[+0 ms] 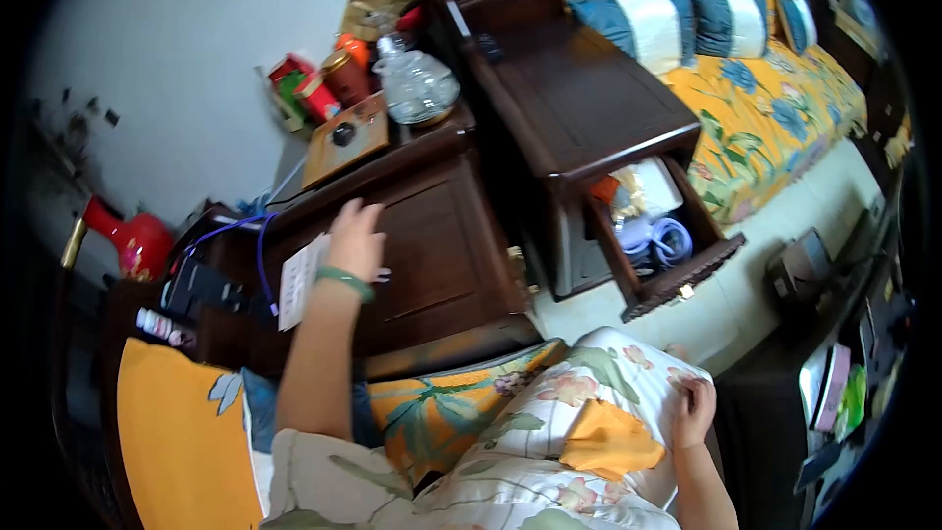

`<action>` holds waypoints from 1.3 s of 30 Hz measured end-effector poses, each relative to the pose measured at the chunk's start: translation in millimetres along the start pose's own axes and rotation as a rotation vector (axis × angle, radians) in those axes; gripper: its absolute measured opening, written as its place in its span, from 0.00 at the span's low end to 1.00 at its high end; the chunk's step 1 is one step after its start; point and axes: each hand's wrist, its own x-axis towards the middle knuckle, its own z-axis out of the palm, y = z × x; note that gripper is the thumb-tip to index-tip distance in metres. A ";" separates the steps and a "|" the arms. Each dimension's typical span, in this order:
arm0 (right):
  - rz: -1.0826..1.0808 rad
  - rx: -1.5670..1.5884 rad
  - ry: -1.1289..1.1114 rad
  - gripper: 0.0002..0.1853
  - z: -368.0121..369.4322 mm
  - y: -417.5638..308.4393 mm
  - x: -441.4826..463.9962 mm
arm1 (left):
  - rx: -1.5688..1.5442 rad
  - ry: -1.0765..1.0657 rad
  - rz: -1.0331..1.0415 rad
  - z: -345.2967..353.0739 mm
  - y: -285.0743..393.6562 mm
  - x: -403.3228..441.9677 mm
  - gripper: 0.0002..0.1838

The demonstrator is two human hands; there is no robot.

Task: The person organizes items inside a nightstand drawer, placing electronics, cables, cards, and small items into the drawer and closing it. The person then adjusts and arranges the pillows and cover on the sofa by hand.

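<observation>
My left hand (358,240), with a green bangle (345,283) at the wrist, reaches over the dark wooden side table (432,245). Its fingers are apart, and it is beside a white printed sheet or booklet (299,283), partly behind the hand and forearm. A small white piece shows by the wrist; its kind is unclear. Against the knee lies my right hand (695,412), its fingers loosely bent with nothing visible in them. On the lap, over flower-patterned trousers, rests a folded orange-yellow cloth (610,440).
A glass decanter (417,83) and a wooden tray (348,140) stand at the table's back. An open drawer (687,270) holds a coiled lilac cable (670,241). A red vase (137,240) and black box (201,287) are left; a yellow floral sofa (775,118) is right.
</observation>
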 end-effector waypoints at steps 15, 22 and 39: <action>-0.013 -0.074 -0.017 0.06 -6.9 -11.4 7.1 | -0.499 -0.057 0.235 -12.6 81.5 8.2 0.14; 0.006 -0.077 -0.032 0.04 -7.0 -12.5 11.3 | -0.669 -0.450 0.743 49.2 227.7 10.5 0.13; 0.052 -0.054 -0.066 0.05 -11.9 -9.2 18.5 | -0.382 -0.079 0.513 149.7 280.3 57.9 0.14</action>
